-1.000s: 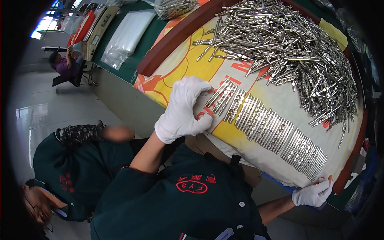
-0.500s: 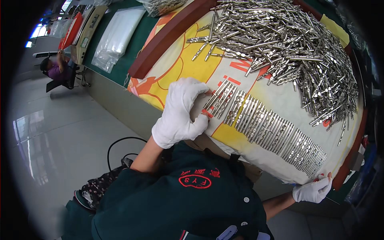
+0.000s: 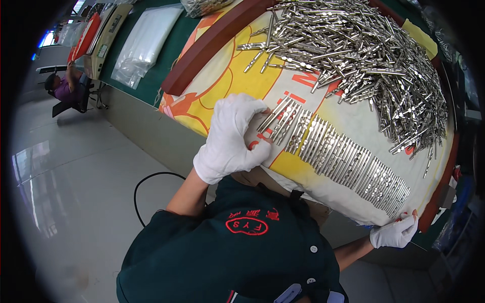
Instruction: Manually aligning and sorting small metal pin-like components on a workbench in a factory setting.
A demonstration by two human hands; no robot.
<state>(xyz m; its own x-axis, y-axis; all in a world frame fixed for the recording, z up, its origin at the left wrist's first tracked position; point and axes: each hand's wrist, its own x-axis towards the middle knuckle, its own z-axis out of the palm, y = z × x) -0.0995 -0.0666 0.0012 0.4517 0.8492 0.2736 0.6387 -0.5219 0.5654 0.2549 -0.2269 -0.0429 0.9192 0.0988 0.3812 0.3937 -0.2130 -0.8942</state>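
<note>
Silver drill bits with fluted ends lie side by side in a long slanting row (image 3: 348, 164) on a patterned cloth (image 3: 242, 83). My left hand (image 3: 230, 139), in a white glove with bare fingertips, curves at the row's left end. Its thumb and forefinger are apart, close to the leftmost bits (image 3: 278, 118); I see nothing held between them. At the row's right end, by the near table edge, rests my right hand (image 3: 394, 233), gloved the same way. Its thumb and forefinger tips are slightly apart beside the last bits, with the other fingers curled underneath.
A large heap of loose drill bits (image 3: 353, 55) covers the far side of the cloth. Dark red wooden rails (image 3: 217, 48) border it left and right. Further left, clear plastic bags (image 3: 146, 45) lie on a green tabletop. Another person (image 3: 68, 91) sits at the far left.
My left thumb has shifted slightly right, toward the leftmost bits. The right hand stays at the row's other end. The whole view has shifted a little.
</note>
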